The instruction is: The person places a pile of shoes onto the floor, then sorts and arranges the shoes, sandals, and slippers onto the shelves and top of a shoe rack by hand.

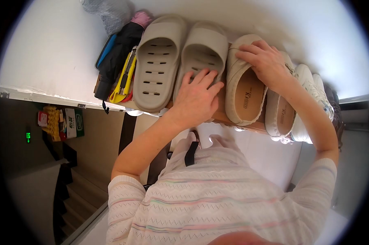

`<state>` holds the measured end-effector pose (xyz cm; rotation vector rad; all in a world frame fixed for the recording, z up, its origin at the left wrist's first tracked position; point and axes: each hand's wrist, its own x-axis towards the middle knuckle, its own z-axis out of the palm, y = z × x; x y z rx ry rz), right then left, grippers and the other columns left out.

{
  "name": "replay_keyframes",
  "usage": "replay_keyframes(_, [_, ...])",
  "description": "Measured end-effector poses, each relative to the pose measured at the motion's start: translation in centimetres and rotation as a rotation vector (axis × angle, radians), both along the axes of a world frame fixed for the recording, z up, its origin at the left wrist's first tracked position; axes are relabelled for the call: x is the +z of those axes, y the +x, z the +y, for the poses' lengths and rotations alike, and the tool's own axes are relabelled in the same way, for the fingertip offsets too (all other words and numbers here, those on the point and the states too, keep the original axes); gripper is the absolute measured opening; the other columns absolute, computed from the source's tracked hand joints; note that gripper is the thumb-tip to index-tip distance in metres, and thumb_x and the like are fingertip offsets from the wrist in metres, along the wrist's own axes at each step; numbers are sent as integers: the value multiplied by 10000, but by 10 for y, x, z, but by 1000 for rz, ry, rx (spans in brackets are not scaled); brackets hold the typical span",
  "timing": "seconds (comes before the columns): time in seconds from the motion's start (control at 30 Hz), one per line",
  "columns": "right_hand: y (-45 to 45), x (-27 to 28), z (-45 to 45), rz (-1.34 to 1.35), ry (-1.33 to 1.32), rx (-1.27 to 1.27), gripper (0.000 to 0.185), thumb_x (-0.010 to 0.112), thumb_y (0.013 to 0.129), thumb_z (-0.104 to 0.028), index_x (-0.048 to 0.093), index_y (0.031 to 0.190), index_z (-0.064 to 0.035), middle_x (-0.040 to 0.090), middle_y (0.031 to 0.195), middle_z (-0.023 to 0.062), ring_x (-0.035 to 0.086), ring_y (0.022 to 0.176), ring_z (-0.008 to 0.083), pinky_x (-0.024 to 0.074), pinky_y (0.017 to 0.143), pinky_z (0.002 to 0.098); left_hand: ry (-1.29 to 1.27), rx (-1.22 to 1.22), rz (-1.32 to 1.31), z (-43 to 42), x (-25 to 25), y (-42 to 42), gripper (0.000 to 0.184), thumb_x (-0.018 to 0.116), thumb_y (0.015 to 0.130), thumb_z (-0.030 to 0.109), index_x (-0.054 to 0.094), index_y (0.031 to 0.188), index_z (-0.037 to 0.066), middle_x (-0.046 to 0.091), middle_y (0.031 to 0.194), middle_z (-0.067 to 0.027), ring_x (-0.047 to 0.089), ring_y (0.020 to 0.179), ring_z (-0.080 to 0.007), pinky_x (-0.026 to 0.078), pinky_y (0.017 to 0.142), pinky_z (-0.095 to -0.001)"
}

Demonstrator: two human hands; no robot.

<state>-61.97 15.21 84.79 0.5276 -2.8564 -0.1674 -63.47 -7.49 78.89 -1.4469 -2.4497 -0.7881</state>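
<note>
My left hand (198, 98) lies over the heel of the right-hand grey slide sandal (205, 34), fingers apart on its slotted footbed. The matching grey slide sandal (155, 71) is close on its left. My right hand (266, 63) curls over the upper of a beige slip-on shoe (236, 92) with a tan insole. Its fingertips press on the shoe's top, and the thumb is hidden. A second beige shoe (279, 116) sits to the right, partly behind my right forearm.
The footwear stands on a narrow shelf with white sneakers (309, 87) at the right. On the left lie a yellow utility knife (124, 79), a black folded umbrella (121, 51) and a clear plastic bag (109, 14). Stairs (84, 190) descend at lower left, below stacked boxes (72, 122).
</note>
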Motion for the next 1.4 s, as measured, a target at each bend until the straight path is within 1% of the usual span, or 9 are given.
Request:
replay_keyframes(0.17, [0, 1, 0, -28, 2, -15, 347, 523, 726, -38, 572, 1038, -182, 549, 1105, -54, 490, 1010, 202, 418, 787, 362, -17, -4, -8, 0, 1, 0, 315, 561, 711, 109, 568, 1022, 63, 493, 1165, -144, 434, 1116, -291, 312, 924, -440])
replay_keyframes(0.37, [8, 12, 8, -27, -85, 58, 355, 599, 724, -104, 559, 1073, -149, 542, 1119, 22, 482, 1030, 234, 405, 831, 387, -61, -19, -20, 1, 2, -2, 332, 577, 703, 108, 562, 1032, 71, 481, 1178, -140, 425, 1129, -295, 312, 929, -437])
replay_keyframes(0.47, [24, 39, 38, -125, -313, -12, 418, 643, 700, -136, 544, 1106, -129, 537, 1120, 65, 476, 1034, 255, 394, 869, 377, -78, -37, -34, 2, 5, 0, 342, 587, 699, 111, 560, 1038, 78, 476, 1187, -142, 419, 1138, -298, 310, 935, -439])
replay_keyframes(0.57, [53, 66, 63, -393, -264, -202, 510, 652, 663, -91, 516, 1154, -96, 492, 1208, 87, 446, 1101, 287, 357, 949, 367, -99, -39, -35, 3, 8, 0, 347, 597, 699, 117, 563, 1043, 83, 467, 1204, -144, 419, 1140, -303, 312, 940, -435])
replay_keyframes(0.7, [74, 44, 81, -406, -165, -382, 505, 644, 649, -71, 523, 1139, -92, 512, 1167, 71, 456, 1073, 291, 372, 925, 378, -100, -57, -37, 4, 12, 3, 369, 616, 695, 117, 562, 1058, 85, 461, 1207, -155, 413, 1142, -324, 313, 935, -437])
replay_keyframes(0.87, [78, 17, 83, -173, -224, -353, 347, 590, 744, -62, 557, 1083, -122, 553, 1030, 41, 520, 982, 250, 429, 819, 367, 51, -196, -54, 10, 26, 19, 415, 689, 647, 162, 579, 1041, 91, 435, 1233, -180, 382, 1162, -359, 316, 908, -458])
replay_keyframes(0.97, [80, 10, 83, -107, -196, -374, 342, 583, 756, -75, 561, 1091, -140, 558, 1016, 34, 537, 955, 249, 452, 766, 374, 14, -305, -83, 21, 28, 36, 456, 724, 611, 227, 591, 1025, 91, 419, 1260, -178, 363, 1182, -373, 315, 902, -470])
replay_keyframes(1.1, [80, 10, 80, -84, -196, -401, 331, 571, 766, -80, 567, 1090, -144, 562, 1009, 32, 547, 936, 245, 466, 727, 378, 29, -268, 2, 32, 10, 40, 441, 758, 564, 176, 618, 972, 85, 433, 1258, -150, 341, 1204, -374, 322, 927, -449])
replay_keyframes(1.4, [75, 9, 78, -93, -207, -338, 340, 537, 768, -54, 566, 1095, -139, 562, 1017, 46, 537, 941, 246, 448, 748, 373, 59, -271, -49, 35, 13, 43, 386, 752, 547, 110, 635, 914, 80, 454, 1235, -135, 334, 1206, -387, 324, 928, -442])
